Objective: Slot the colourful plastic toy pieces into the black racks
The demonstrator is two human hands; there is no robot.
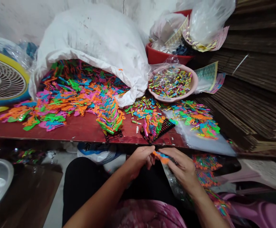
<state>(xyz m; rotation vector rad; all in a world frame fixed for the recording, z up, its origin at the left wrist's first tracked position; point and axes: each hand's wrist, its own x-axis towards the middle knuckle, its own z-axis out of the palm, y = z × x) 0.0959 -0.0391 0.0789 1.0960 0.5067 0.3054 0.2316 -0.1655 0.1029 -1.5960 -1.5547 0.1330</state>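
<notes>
Just in front of the table edge, above my lap, my left hand [139,159] and my right hand [183,165] work close together. Small orange and blue plastic pieces [162,157] are pinched between them, the left fingers at one end and the right at the other; their exact shape is blurred. Straight ahead, a black rack [167,127] carries several upright plastic pieces [152,124] in pink, green and orange. To its left, a longer row of similar pieces [110,115] stands on another black rack [114,136].
A white sack [97,34] spills colourful plastic pieces [78,95] over the red table [80,131]. A pink basin [195,80] holds small printed tubes. A fan [6,76] stands left; cardboard stacks [254,72] rise at right. A metal bowl [8,174] sits lower left.
</notes>
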